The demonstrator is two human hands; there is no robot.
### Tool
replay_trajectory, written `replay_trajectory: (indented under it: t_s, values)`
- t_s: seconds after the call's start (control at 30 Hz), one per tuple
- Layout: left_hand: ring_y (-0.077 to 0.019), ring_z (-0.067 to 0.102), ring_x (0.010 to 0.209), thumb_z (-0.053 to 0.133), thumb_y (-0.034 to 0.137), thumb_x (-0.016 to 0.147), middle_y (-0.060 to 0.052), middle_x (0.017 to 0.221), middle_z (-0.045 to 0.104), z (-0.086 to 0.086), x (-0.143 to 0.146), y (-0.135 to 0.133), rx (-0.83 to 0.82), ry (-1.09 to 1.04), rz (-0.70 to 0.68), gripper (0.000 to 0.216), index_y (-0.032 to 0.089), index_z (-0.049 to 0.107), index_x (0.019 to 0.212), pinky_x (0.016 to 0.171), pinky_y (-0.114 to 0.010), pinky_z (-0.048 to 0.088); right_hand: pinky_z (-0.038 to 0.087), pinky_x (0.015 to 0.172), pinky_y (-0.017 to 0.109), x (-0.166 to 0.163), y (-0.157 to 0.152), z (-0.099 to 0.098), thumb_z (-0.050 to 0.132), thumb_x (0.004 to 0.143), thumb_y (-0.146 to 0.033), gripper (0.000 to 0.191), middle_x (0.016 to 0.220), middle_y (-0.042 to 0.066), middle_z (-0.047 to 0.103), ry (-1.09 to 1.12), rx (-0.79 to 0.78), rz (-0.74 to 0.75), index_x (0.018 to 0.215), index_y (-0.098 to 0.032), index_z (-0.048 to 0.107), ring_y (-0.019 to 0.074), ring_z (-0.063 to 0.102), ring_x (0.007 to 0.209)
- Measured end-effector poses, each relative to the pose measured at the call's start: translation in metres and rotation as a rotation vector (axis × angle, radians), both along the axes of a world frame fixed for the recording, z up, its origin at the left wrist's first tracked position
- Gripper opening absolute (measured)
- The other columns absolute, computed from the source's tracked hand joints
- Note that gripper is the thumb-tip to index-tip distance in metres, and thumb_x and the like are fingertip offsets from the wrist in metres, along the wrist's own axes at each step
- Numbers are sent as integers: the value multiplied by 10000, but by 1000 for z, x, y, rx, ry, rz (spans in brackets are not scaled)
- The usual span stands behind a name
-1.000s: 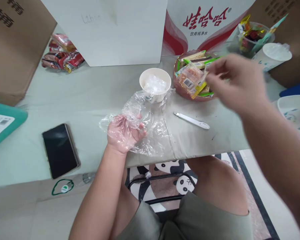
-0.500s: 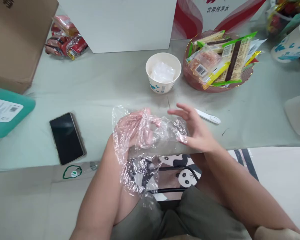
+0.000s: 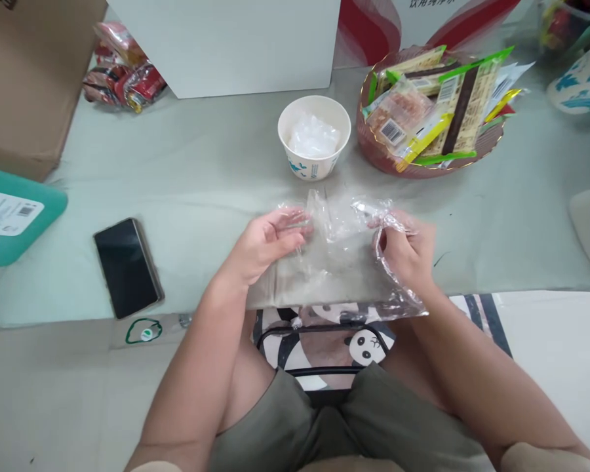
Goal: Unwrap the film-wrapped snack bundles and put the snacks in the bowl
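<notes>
Stretching a piece of clear plastic [image 3: 339,259] between both hands is the step in hand, done at the near edge of the counter [image 3: 201,190], just above the person's lap. The left hand [image 3: 265,242] lies palm up with its fingers curled in, pinching the left edge of the plastic between thumb and fingertips. The right hand [image 3: 406,252] is closed into a loose fist on the right edge, and the film wraps over its knuckles and trails down past the wrist. Whether that hand is inside the plastic, as with a thin glove, or only draped by it cannot be told, since the film is crumpled and glares. The two hands are apart, with the plastic spanning the gap and hanging a little over the counter's edge.

As a judgement, film this thin calls for a light, even pull from both sides and a fresh hold near an open edge, because a hard tug could tear it.

Just beyond the hands, between them, stands a paper cup [image 3: 313,136] with more folded plastic inside. Beyond the right hand sits a dish [image 3: 373,156] piled with wrapped snacks [image 3: 423,105]. Well to the left of the left hand a phone [image 3: 128,267] lies face up with a dark screen.
</notes>
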State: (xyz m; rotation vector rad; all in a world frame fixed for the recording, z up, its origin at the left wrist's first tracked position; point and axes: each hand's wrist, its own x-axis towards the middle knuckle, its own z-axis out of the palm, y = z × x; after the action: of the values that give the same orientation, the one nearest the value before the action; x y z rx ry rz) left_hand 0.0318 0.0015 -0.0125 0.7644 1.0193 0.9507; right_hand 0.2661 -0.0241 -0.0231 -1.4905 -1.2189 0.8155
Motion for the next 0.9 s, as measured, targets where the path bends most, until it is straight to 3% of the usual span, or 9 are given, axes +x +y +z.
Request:
replay_trajectory:
  t_s: [0.07,0.17,0.3,0.37,0.5,0.6,0.7,0.77,0.9]
  values:
    - [-152,738,641,939,238,624,-65,835,798,-5,3,-1,30,108,67,298,155,776,859,539,-203,556,318,437,246,3,1,-3,598,940,-337,417,449,-27,515,50,-14,-27,543,-210,590,103,452,421]
    - [-72,564,413,792,158,756,4,604,703,-5,1,8,104,131,333,66,171,728,745,365,-160,369,289,392,248,8,4,-9,604,945,-380,361,456,-28,515,130,-6,-76,631,-213,660,104,425,390]
    - [-26,478,378,694,171,865,51,546,635,2,-8,21,76,-20,622,156,203,687,712,353,-132,316,274,364,261,15,7,-16,617,937,-437,394,462,-26,498,216,13,-96,612,-215,617,110,411,378]
    - [-54,616,495,754,298,863,29,623,689,3,-11,22,48,-109,576,173,202,687,735,461,-132,462,298,374,277,15,7,-17,616,934,-461,394,478,-23,505,253,44,-89,624,-219,603,119,427,387]
    - [-207,794,896,981,307,573,-69,947,809,-3,-11,13,60,-98,154,446,174,745,926,805,-273,640,328,376,281,11,10,-16,609,936,-471,340,478,-40,491,325,58,-140,694,-232,603,116,431,367]
    - [-191,778,779,955,187,586,-72,830,796,-10,-10,7,95,126,-65,339,144,750,852,701,-245,615,320,353,277,12,13,-17,629,925,-516,356,446,-56,450,350,49,-157,698,-244,598,111,413,338]
    - [-108,681,566,869,141,685,1,664,716,-11,-8,8,234,184,121,186,165,686,711,553,-190,541,331,342,280,15,13,-17,653,906,-589,389,472,-47,482,323,75,-139,711,-254,613,112,421,343]
    - [-97,699,622,845,132,710,22,740,735,-9,-8,10,300,59,304,188,197,673,748,609,-188,568,354,355,277,16,11,-17,672,902,-568,365,496,-43,509,335,82,-128,734,-246,630,112,437,360]
    - [-136,752,735,848,122,715,-10,889,786,-6,-6,10,239,26,298,222,211,682,832,667,-223,607,467,463,283,17,9,-17,669,913,-471,235,601,-21,590,295,110,-60,880,-239,685,139,558,489]
